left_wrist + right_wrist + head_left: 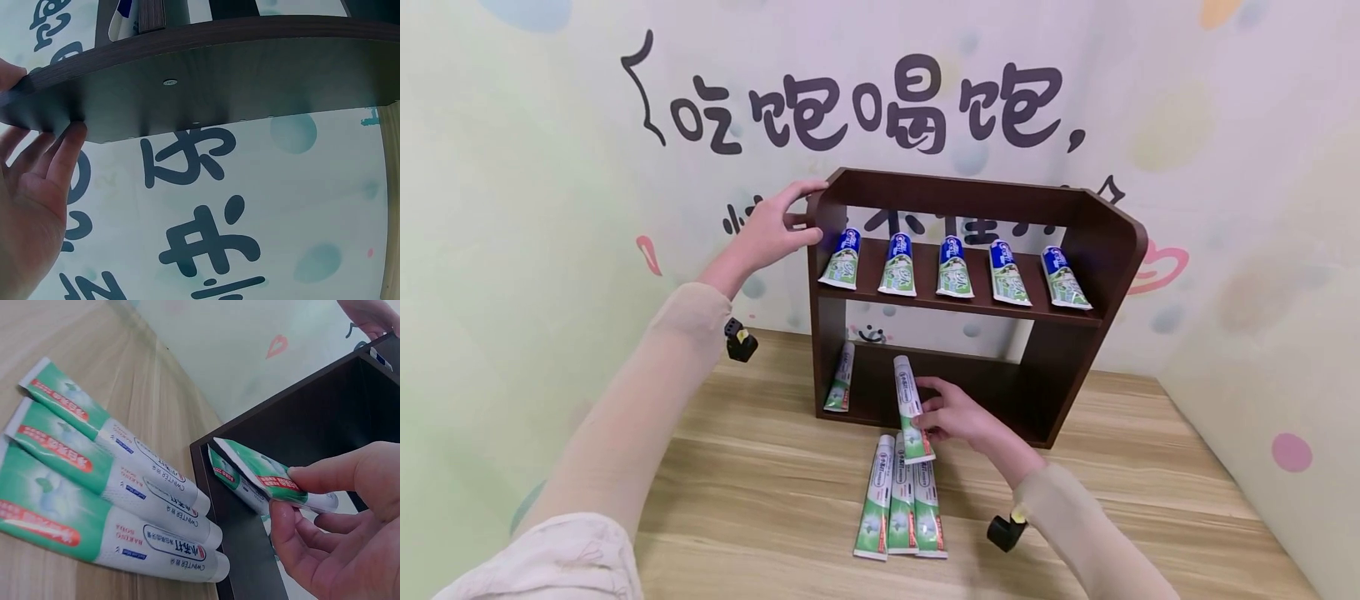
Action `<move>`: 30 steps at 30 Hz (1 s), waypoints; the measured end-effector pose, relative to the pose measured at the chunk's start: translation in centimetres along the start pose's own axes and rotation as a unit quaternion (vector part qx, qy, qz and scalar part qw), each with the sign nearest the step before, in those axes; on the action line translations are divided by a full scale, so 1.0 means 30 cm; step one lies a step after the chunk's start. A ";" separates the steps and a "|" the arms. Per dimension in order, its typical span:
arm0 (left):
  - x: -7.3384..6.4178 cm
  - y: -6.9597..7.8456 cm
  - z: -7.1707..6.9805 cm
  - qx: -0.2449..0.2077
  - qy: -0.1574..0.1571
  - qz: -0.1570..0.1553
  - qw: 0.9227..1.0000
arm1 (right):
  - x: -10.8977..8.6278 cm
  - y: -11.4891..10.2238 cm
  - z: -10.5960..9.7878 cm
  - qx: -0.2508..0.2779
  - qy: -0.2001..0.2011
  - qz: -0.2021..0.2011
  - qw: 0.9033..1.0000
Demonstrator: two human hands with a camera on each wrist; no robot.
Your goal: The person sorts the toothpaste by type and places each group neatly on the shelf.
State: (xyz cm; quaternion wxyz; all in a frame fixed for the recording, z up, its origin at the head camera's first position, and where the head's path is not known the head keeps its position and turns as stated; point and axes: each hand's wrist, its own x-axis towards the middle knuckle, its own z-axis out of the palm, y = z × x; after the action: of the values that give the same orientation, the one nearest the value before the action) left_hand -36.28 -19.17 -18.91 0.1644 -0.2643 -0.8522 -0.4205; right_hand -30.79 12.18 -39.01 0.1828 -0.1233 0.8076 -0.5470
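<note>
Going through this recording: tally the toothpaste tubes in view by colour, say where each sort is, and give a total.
Blue-and-green tubes: 5 (all on the upper shelf)
White-and-green tubes: 5 (3 on the table, 1 on the lower shelf, 1 in the right hand)
Total: 10

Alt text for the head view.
A right hand holds a toothpaste tube before the lower shelf of a brown rack, where another sits; three more lie on the table. The left hand grips the rack's side; five blue and green tubes line its upper shelf.
</note>
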 end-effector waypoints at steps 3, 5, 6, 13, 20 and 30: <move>0.013 -0.035 0.003 0.006 0.008 0.006 1.000 | 0.020 -0.006 0.007 0.001 0.011 0.005 1.000; 0.023 -0.059 0.005 0.013 0.016 0.013 1.000 | 0.038 -0.010 0.012 0.008 0.017 0.006 1.000; 0.024 -0.060 0.006 0.015 0.020 0.018 1.000 | 0.047 -0.014 0.014 0.010 0.020 0.006 1.000; 0.028 -0.058 0.011 0.007 0.030 0.022 0.999 | 0.102 -0.029 0.023 0.003 0.038 -0.001 0.999; 0.035 -0.061 0.010 0.003 0.032 0.025 0.999 | 0.152 -0.032 0.041 0.015 0.049 -0.005 0.999; 0.034 -0.068 0.011 0.014 0.033 0.036 0.999 | 0.229 -0.028 0.060 0.020 0.065 -0.025 0.997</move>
State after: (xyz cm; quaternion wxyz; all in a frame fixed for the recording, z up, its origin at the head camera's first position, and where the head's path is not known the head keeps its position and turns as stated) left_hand -38.32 -19.63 -19.88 0.2114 -0.2781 -0.8421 -0.4108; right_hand -36.21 7.63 -39.92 0.1180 -0.1041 0.8033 -0.5744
